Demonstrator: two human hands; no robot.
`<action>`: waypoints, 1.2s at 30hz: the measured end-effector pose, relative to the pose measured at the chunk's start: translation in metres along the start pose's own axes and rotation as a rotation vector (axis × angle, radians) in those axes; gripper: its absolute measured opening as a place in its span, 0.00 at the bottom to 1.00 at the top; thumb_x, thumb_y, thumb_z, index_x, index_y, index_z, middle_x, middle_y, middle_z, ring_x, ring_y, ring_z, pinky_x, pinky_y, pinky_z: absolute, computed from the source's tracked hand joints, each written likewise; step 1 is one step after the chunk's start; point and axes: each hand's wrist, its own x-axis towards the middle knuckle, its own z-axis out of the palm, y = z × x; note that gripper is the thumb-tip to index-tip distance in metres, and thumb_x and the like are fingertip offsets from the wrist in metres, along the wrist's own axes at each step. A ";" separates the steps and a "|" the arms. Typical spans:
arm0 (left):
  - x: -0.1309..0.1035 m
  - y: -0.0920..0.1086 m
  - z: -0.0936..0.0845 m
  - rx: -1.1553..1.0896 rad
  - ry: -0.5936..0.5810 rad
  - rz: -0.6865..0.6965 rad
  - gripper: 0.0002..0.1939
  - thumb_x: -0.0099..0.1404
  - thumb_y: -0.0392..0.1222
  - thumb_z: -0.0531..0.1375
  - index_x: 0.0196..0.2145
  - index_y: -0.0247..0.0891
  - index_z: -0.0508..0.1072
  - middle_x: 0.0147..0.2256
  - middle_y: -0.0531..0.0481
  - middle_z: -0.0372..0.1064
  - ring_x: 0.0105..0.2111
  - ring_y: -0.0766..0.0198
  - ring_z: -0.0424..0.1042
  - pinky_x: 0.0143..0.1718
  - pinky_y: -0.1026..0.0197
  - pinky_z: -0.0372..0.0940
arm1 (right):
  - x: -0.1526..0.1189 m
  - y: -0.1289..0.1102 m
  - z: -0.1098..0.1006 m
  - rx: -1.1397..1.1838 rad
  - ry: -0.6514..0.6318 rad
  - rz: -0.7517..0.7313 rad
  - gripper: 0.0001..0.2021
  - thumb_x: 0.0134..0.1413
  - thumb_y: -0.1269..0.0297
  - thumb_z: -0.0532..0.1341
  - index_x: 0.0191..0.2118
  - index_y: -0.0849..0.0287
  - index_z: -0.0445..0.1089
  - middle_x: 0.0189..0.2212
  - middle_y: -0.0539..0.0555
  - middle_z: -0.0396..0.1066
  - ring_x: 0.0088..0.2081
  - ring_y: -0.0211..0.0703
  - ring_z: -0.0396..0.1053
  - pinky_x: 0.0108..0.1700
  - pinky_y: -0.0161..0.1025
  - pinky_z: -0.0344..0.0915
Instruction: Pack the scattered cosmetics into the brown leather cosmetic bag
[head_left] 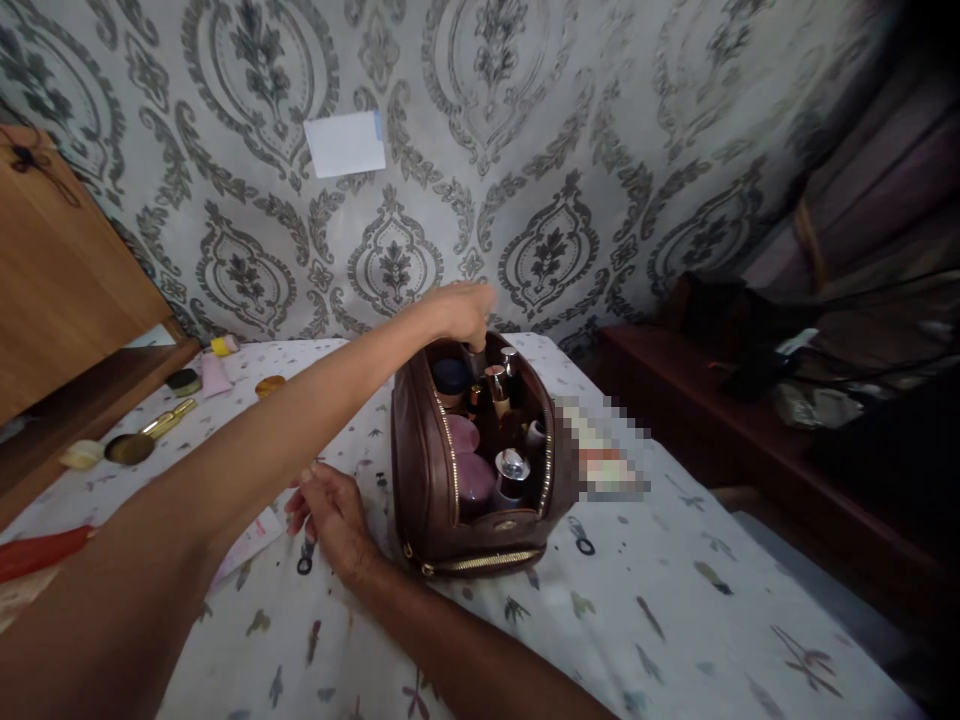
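Note:
A brown leather bag (pixel 424 470) with gold zippers stands unzipped on the patterned cloth. Inside are a dark round jar (pixel 450 377), pink rounded items (pixel 474 478), a silver-capped bottle (pixel 513 470) and other small bottles. My left hand (pixel 466 310) reaches over the bag's far end, fingers pointing down and closed round a dark, mostly hidden item. Left of the bag, my right hand (pixel 334 520) is low over the cloth, fingers loosely bent and apart, with nothing seen in it. Beside its fingertips lies a pale paper (pixel 251 540).
Small cosmetics, including a pink tube (pixel 216 373) and a dark round lid (pixel 130 449), lie at left near a wooden cabinet (pixel 67 270). A red item (pixel 45 552) is at the left edge. Patterned wall (pixel 394 250) behind; dark red bench (pixel 675 390) at right.

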 end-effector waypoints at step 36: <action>0.024 -0.003 0.050 -0.328 -0.139 -0.040 0.20 0.52 0.37 0.64 0.45 0.36 0.78 0.38 0.43 0.79 0.38 0.52 0.76 0.38 0.59 0.68 | 0.000 -0.002 0.001 -0.029 0.020 0.055 0.21 0.57 0.44 0.57 0.28 0.60 0.65 0.22 0.46 0.64 0.18 0.29 0.61 0.19 0.28 0.50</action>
